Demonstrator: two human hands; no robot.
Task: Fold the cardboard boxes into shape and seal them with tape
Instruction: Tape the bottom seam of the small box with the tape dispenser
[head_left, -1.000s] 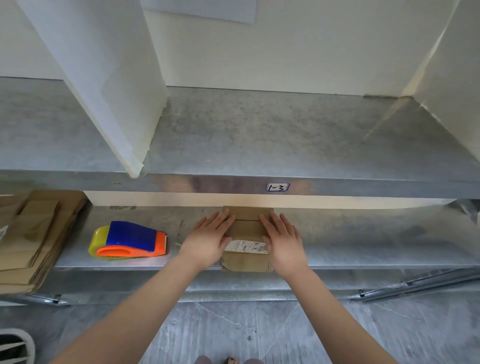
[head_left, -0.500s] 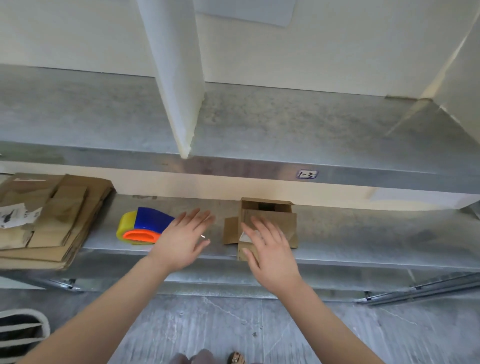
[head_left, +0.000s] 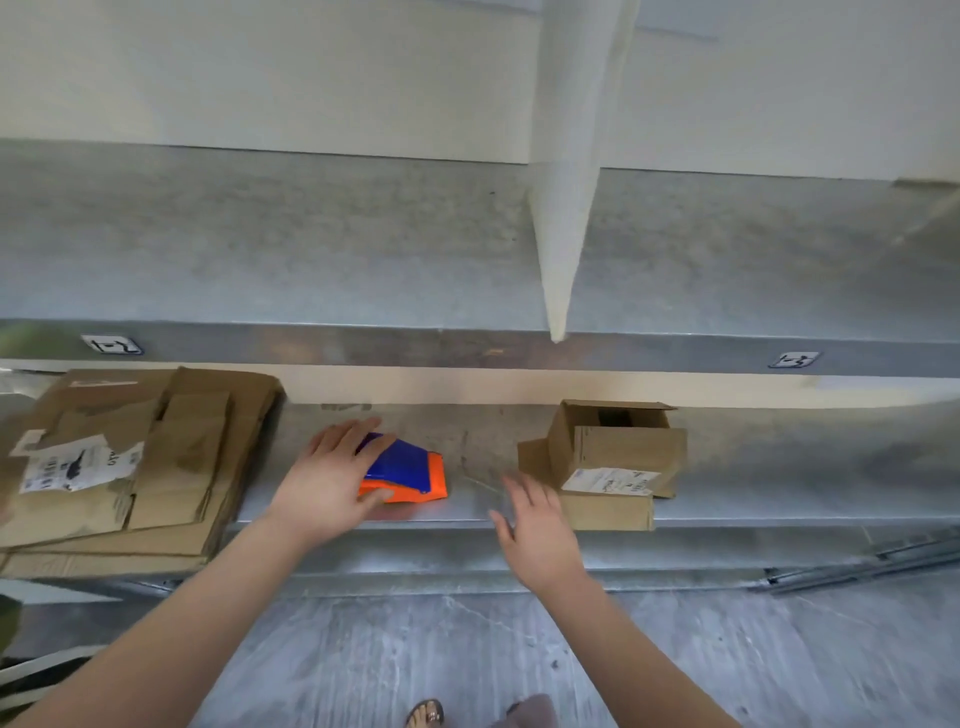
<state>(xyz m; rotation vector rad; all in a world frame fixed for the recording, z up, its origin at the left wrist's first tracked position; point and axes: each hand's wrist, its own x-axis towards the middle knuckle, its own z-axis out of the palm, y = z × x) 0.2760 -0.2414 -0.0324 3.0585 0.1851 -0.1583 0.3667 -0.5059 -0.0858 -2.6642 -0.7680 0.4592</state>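
Note:
A small cardboard box stands on the lower metal shelf, its top flaps loose and partly up, a white label on its near side. Left of it lies a blue, orange and yellow tape dispenser. My left hand lies over the dispenser's left half, fingers across its top and thumb against its near orange side. The yellow end is hidden under the hand. My right hand hovers with spread fingers just left of the box, touching nothing and blurred by motion.
A stack of flattened cardboard boxes with a torn white label fills the shelf's left end. An upper metal shelf with a white upright divider overhangs. Loose metal rails lie at the lower right. Sandalled feet show on the grey floor.
Both hands left the box, whose flaps sprang up. My left hand moved left onto the tape dispenser; my right hand drew back off the box. The view swung left.

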